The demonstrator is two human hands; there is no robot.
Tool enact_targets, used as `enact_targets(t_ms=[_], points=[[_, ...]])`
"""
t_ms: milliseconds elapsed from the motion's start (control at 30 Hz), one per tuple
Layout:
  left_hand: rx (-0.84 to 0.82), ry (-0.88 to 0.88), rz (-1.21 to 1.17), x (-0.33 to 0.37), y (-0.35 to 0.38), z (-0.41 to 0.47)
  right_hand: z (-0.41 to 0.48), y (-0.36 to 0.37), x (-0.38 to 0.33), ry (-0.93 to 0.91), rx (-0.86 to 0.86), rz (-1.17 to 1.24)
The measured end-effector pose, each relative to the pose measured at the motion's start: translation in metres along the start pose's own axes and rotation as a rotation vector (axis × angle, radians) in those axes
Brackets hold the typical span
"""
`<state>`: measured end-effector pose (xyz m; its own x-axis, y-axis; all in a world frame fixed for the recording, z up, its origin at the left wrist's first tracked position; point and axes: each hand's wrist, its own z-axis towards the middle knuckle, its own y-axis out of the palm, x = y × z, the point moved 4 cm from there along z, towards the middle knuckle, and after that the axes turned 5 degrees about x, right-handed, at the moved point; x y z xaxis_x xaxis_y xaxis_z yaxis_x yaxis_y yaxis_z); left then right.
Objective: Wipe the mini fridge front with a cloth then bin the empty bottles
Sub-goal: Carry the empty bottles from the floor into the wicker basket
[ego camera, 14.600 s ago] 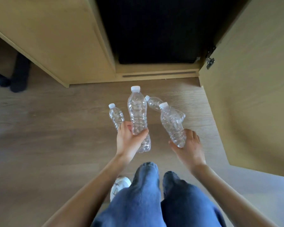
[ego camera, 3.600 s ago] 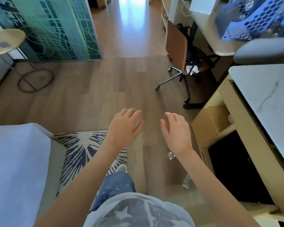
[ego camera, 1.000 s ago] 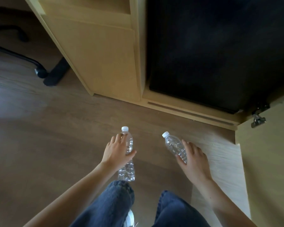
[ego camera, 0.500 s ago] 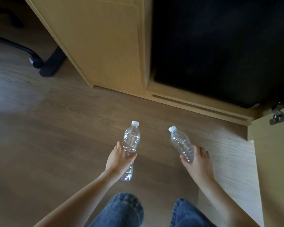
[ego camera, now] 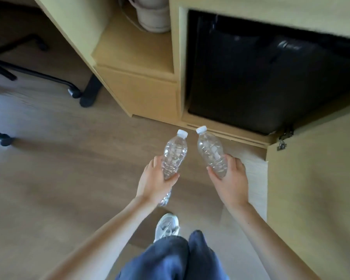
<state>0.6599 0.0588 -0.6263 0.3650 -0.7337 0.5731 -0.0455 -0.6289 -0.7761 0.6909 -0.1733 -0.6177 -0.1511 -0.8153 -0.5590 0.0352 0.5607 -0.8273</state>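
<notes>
My left hand (ego camera: 154, 181) grips a clear empty bottle (ego camera: 174, 153) with a white cap round its lower body, cap pointing away from me. My right hand (ego camera: 230, 181) grips a second clear empty bottle (ego camera: 210, 151), shorter-looking, its white cap tilted toward the first. Both bottles are lifted above the wooden floor (ego camera: 59, 168). The black mini fridge (ego camera: 261, 77) sits in the cabinet recess beyond them, its front dark and closed. No cloth or bin is in view.
The open cabinet door (ego camera: 315, 188) stands at my right. A white kettle (ego camera: 152, 15) rests on the shelf left of the fridge. A black office chair base (ego camera: 28, 73) is at the far left. My jeans and a white shoe (ego camera: 167, 226) are below.
Both hands have lifted the bottles off the floor and brought them closer together. The view has risen, now showing the shelf, the kettle and more of the chair.
</notes>
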Motion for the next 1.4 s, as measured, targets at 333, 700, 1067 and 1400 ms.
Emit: enact_targets(t_ms=[333, 700, 1067, 1400], points=[[0.088, 0.115, -0.087, 0.173, -0.242, -0.110, -0.076, -0.274, -0.163, 0.054, 0.137, 0.154], [0.205, 0.314, -0.312, 0.329, -0.443, -0.257, -0.176, -0.509, -0.286, 0.017, 0.400, 0.298], [0.243, 0.504, -0.420, 0.382, -0.509, -0.266, -0.188, -0.568, -0.339, 0.011, 0.622, 0.388], [0.034, 0.798, -0.460, 0.467, -0.501, -0.231, -0.206, -0.611, -0.321, 0.217, 0.937, 0.364]])
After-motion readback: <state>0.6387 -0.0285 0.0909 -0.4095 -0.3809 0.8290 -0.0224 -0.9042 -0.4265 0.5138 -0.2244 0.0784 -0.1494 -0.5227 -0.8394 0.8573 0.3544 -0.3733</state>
